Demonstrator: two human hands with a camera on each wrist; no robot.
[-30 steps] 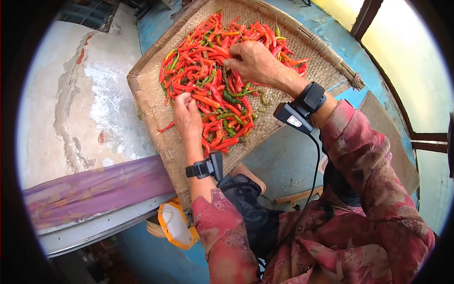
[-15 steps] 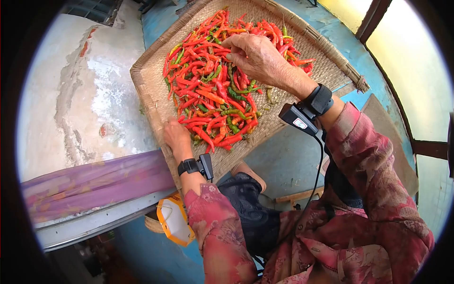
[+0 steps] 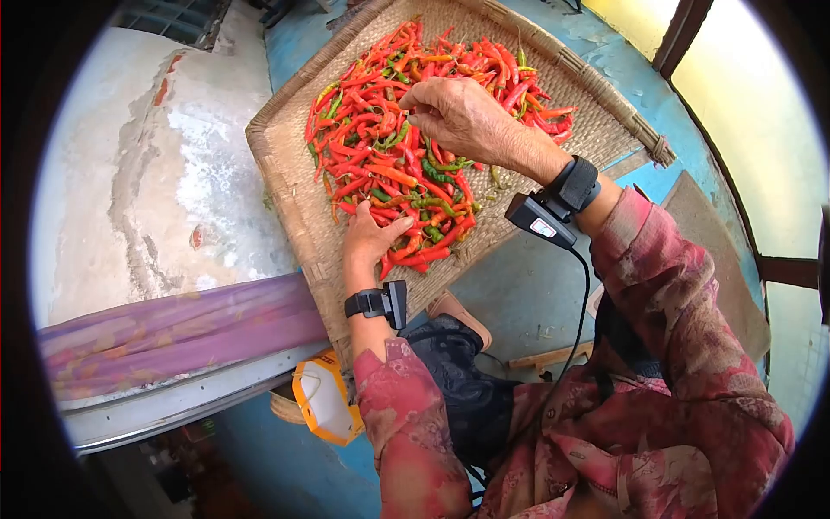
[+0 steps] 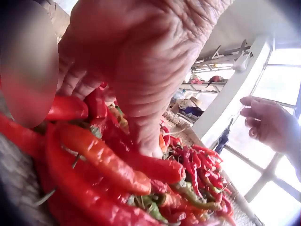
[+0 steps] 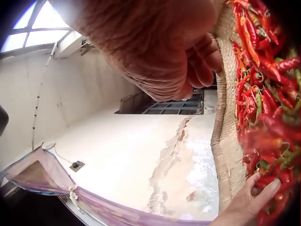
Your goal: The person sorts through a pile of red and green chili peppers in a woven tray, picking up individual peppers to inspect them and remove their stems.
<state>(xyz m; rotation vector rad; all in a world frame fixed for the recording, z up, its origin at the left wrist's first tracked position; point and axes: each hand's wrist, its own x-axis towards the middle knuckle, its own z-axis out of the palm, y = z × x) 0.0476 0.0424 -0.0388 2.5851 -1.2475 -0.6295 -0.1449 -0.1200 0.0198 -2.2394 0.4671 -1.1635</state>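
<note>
A heap of chili peppers (image 3: pixel 367 164), mostly red with some green, lies in a woven tray (image 3: pixel 285 164). My left hand (image 3: pixel 370 238) rests on the heap's near-left edge, thumb spread from the fingers. The left wrist view shows that thumb reaching down among red chili peppers (image 4: pixel 103 155), while the other fingertips are partly hidden behind them. Over the middle of the heap my right hand (image 3: pixel 467 121) hovers with fingers loosely bent. In the left wrist view the right hand (image 4: pixel 268 122) hangs in the air, and nothing shows between its fingers.
The tray's raised rim (image 3: pixel 596 73) runs along its far right side. A stained wall (image 3: pixel 130 190) and a purple cloth (image 3: pixel 190 320) are at the left. Below the tray sits an orange-and-white container (image 3: pixel 328 402). A black cable (image 3: pixel 581 320) hangs from the right wrist camera.
My left hand went from the heap out to the tray's left side, then came back onto the heap's edge with its thumb spread. My right hand stayed above the heap, shifting slightly.
</note>
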